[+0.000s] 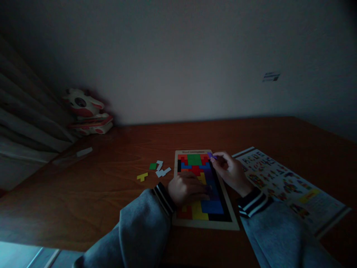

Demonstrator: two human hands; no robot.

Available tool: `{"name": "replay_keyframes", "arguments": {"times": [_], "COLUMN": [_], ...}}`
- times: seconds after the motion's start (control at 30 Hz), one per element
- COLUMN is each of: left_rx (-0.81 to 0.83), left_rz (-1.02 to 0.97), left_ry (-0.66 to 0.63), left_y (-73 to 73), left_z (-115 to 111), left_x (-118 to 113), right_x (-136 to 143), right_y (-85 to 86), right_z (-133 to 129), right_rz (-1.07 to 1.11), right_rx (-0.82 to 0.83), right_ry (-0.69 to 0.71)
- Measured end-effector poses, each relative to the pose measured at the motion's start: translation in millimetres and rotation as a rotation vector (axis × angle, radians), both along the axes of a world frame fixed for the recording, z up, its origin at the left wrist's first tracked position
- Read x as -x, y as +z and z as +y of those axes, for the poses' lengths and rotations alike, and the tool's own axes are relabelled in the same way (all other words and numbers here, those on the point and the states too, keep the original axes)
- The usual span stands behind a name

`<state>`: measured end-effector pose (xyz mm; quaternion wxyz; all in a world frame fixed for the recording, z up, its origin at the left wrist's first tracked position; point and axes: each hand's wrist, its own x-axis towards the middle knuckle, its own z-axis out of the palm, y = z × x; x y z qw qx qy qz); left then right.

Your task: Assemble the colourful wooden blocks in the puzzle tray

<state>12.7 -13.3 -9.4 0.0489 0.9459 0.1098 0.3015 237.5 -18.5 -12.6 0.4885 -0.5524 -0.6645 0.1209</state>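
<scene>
A wooden puzzle board point(205, 224) with a pale frame lies on the table, filled in large part with red, green, blue, yellow and orange pieces; black base shows along its right side and at the lower right. My left hand point(187, 188) lies flat over the middle of the board, fingers stretched to the right, covering some pieces. Near the board's upper right corner, my right hand point(230, 170) pinches a small purple piece point(211, 155) between thumb and fingers. Left of the board lie a green piece point(153, 166), a yellow piece point(142, 176) and pale pieces point(163, 172).
A printed sheet point(295, 186) with colourful figures lies right of the board, partly under my right sleeve. A cow-shaped toy point(89, 111) stands at the back left of the brown table point(111, 186), beside a curtain. A wall with a small label rises behind.
</scene>
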Motion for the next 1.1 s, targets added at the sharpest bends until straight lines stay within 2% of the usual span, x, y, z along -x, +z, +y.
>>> {"name": "replay_keyframes", "arguments": {"times": [0.2, 0.57, 0.83, 0.9, 1.1], "left_rx": [-0.057, -0.082, -0.027, -0.005, 0.127], "left_rz": [0.092, 0.117, 0.142, 0.091, -0.125], "left_ry": [0.042, 0.006, 0.009, 0.049, 0.287], "left_y": [4.9, 7.7, 9.2, 10.0, 11.9], "left_z": [-5.0, -5.4, -7.3, -6.0, 2.1], "left_x": [2.5, 7.3, 8.7, 9.1, 12.8], "right_x": [1.2, -1.1, -1.7, -2.3, -1.7], "right_y": [0.8, -0.2, -1.5, -2.0, -1.2], "right_z": [-1.3, -0.8, -0.5, -0.2, -0.1], "right_rz": [0.007, 0.004, -0.004, -0.001, 0.030], "right_rx": [-0.001, -0.004, 0.025, 0.041, 0.042], "right_ry": [-0.003, -0.006, 0.019, 0.023, 0.098]}}
